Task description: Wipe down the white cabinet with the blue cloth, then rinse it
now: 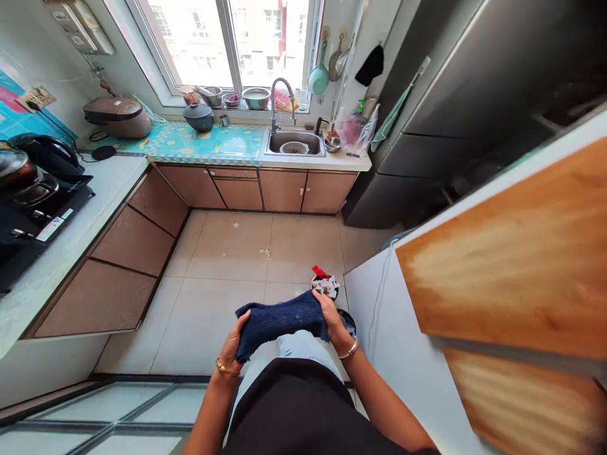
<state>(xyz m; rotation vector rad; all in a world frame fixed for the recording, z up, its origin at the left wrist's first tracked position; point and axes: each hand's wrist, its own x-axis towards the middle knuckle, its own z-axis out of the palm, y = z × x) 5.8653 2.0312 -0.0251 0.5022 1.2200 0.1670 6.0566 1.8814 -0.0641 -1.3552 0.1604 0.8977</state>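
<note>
A dark blue cloth [284, 319], folded into a long band, is stretched between my two hands in front of my body. My left hand [233, 341] grips its left end, thumb on top. At the other end my right hand [332, 321] is closed on the cloth, with the fingers partly hidden beneath it. The cloth hangs over my light-coloured trousers [303, 346] and above the tiled floor.
Ahead, a sink [303, 134] with a basin in it sits in the counter under the window. A stove [42, 208] stands on the left counter. A full waste bin [326, 285] is on the floor by the right partition. Paper-like scraps [265, 253] lie on the tiles.
</note>
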